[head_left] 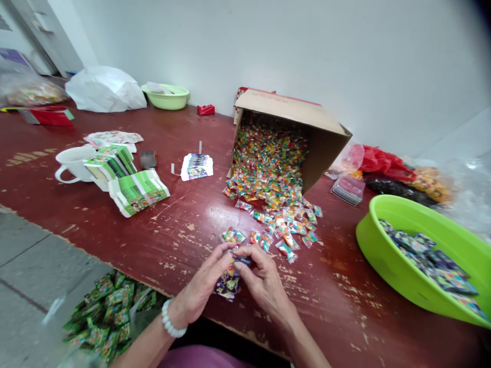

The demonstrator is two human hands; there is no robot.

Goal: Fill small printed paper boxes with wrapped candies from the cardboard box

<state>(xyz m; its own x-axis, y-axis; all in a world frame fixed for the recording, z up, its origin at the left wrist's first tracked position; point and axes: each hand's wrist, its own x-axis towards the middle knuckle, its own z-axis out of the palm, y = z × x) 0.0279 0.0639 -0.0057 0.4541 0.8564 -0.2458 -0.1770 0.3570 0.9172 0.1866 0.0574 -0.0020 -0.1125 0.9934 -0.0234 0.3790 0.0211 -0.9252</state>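
Note:
Near the front edge of the table, my left hand (205, 283) and my right hand (264, 280) are closed around a small dark printed candy box (227, 287). The left fingers lie along its left side, while my right thumb and fingers pinch its upper end. My fingers hide part of the box. Just beyond the fingertips lies a clear sachet of colourful candies (233, 235). More loose candy sachets (282, 225) spill towards me from a cardboard box (326, 153) tipped on its side.
On the right, a green basin (374, 245) holds dark printed boxes. Left are stacked green cartons (138, 191), a white mug (74, 164) and flat printed cartons (197, 167). A bag of green packets (111, 306) sits below the table edge.

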